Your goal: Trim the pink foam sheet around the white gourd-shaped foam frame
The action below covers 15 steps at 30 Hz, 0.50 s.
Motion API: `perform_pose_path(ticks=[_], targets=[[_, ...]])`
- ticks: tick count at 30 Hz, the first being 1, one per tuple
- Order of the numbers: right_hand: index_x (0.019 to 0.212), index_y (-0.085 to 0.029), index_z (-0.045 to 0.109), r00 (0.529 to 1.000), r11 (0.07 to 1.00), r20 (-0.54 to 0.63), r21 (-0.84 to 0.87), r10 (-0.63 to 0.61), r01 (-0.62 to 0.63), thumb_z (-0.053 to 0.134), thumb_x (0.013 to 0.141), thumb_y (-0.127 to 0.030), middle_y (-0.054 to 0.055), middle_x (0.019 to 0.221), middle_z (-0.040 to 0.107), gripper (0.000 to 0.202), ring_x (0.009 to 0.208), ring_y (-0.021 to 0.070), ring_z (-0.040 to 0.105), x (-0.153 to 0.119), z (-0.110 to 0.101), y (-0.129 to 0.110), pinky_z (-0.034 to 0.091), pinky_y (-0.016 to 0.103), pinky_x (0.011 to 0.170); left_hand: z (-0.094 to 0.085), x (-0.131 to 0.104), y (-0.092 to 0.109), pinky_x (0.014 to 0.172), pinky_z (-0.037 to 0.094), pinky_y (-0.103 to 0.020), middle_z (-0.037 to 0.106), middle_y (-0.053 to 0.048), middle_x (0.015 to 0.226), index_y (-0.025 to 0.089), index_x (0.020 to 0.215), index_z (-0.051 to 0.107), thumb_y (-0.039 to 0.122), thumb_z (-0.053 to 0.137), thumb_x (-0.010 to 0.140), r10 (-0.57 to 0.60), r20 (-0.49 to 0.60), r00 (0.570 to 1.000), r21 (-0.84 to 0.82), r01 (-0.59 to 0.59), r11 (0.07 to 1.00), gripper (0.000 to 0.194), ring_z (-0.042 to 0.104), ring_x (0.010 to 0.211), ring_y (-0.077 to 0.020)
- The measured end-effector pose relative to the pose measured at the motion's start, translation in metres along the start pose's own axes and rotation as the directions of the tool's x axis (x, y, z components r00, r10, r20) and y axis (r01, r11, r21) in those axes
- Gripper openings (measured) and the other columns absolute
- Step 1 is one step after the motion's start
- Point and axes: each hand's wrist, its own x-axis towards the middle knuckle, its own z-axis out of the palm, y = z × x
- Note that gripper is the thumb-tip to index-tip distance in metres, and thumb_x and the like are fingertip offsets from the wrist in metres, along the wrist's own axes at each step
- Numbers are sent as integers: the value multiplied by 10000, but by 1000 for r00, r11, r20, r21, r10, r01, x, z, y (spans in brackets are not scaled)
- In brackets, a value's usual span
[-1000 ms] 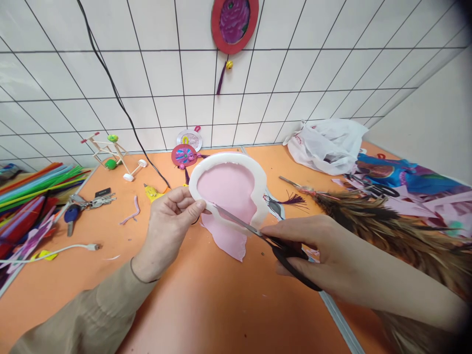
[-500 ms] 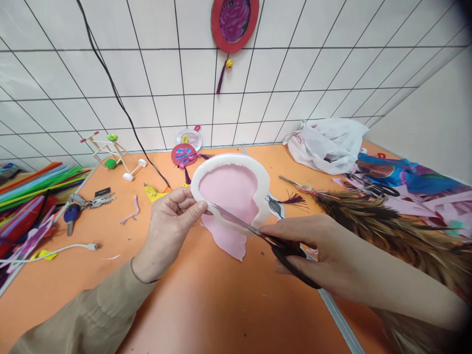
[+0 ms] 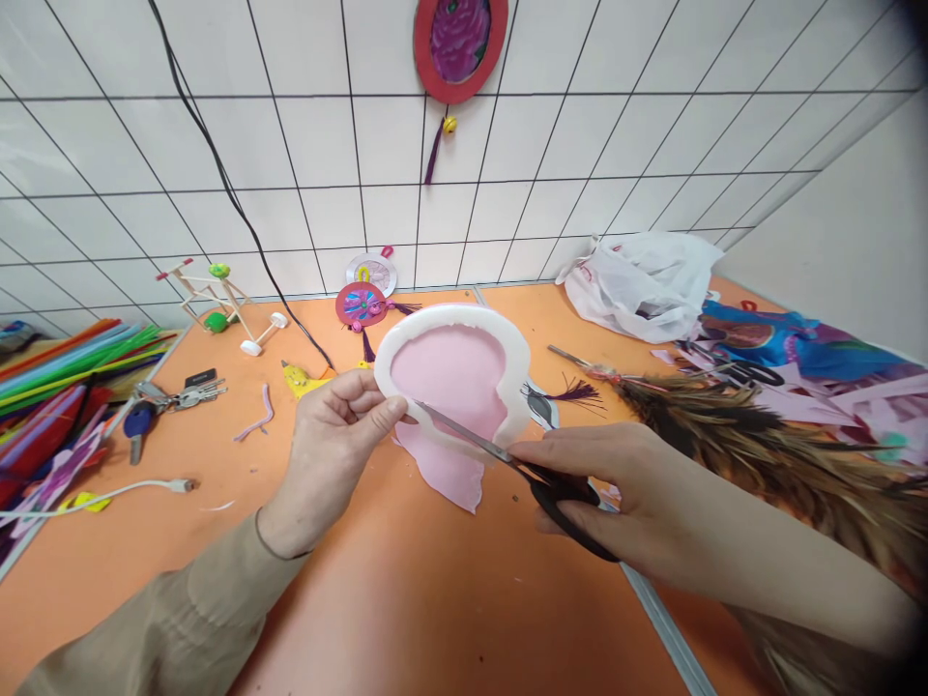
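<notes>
My left hand (image 3: 330, 454) pinches the left edge of a white oval frame (image 3: 516, 372) with pink foam sheet (image 3: 449, 377) stuck across it, held tilted above the orange table (image 3: 406, 599). A flap of the pink foam hangs below the frame. My right hand (image 3: 616, 493) grips black-handled scissors (image 3: 500, 454). Their blades lie along the frame's lower edge, against the pink foam, pointing left toward my left thumb.
Keys (image 3: 170, 398), a white cable (image 3: 108, 495) and coloured pipe cleaners (image 3: 65, 362) lie left. A stick model (image 3: 221, 302), round ornaments (image 3: 361, 304) and a yellow glue gun (image 3: 301, 379) sit behind. A white plastic bag (image 3: 642, 280), feathers (image 3: 725, 425) and patterned fabric (image 3: 797, 353) are right.
The frame has tilted and shifted slightly right between my hands. The scissors have crept a little left along its lower edge.
</notes>
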Motion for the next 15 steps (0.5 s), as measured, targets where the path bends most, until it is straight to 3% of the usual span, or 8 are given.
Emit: perform_pose_path(ticks=[11,15], targets=[[833,-214,663,996,998,-73,-29,-54,52,480,775,-53,-19,683,648,251,571,117,541,2,4,6,403,227,537,-1,0,-1,646,572,-249,779,-31,721,183,833,773,254,810,760,8,3,1000,3,-8,1000,108,695,638,-147],[941,-240,687,999,1000,-41,-2,-11,11,491,780,-45,-43,690,637,320,578,110,539,0,4,6,391,221,533,-1,0,-1,628,561,-245,768,-27,698,183,814,772,253,813,752,13,-6,1000,14,-13,1000,102,678,618,-141]])
